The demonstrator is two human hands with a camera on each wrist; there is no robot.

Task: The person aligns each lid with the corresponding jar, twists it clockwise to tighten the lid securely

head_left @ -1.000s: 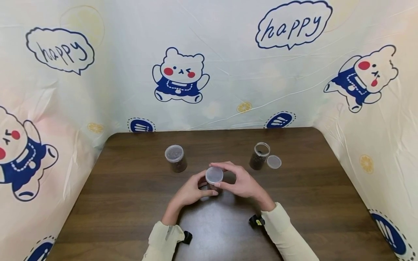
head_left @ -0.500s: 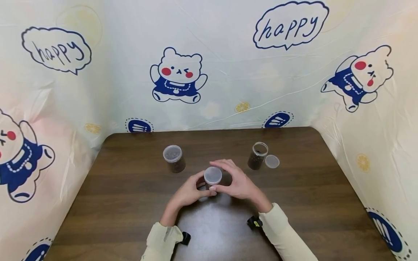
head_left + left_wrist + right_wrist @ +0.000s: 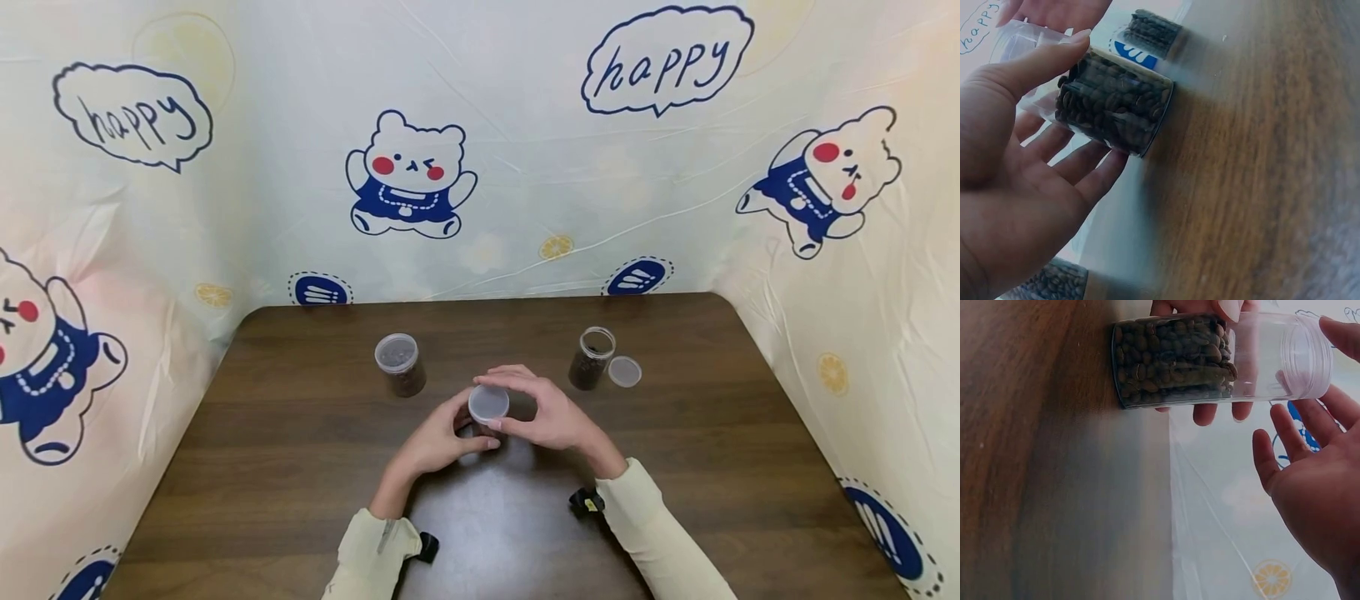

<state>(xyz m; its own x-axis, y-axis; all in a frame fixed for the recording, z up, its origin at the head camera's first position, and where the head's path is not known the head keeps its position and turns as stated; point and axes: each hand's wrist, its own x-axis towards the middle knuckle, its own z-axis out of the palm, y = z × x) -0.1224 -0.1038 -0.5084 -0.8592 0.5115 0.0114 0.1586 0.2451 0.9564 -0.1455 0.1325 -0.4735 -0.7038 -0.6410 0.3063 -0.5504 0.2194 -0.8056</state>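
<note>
A clear jar [image 3: 483, 423] half full of coffee beans stands at the table's middle under a translucent lid [image 3: 489, 404]. My left hand [image 3: 471, 427] grips the jar's body, thumb on the near side and fingers behind. In the left wrist view the beans in the jar [image 3: 1116, 106] show between the thumb and fingers of the left hand [image 3: 1054, 125]. My right hand [image 3: 516, 402] curls over the lid from the right, fingertips round its rim. The right wrist view shows the jar [image 3: 1172, 359], the lid [image 3: 1307, 356] and the right hand's fingers [image 3: 1288, 440] beside it.
A closed jar of beans [image 3: 400, 364] stands to the back left. An open jar of beans [image 3: 592, 358] stands to the back right, its loose lid [image 3: 624, 372] flat beside it. The brown table [image 3: 300, 467] is walled by a printed cloth [image 3: 525, 167] on three sides.
My right hand's fingers have shifted a little round the lid. The jar and my left hand have stayed in place.
</note>
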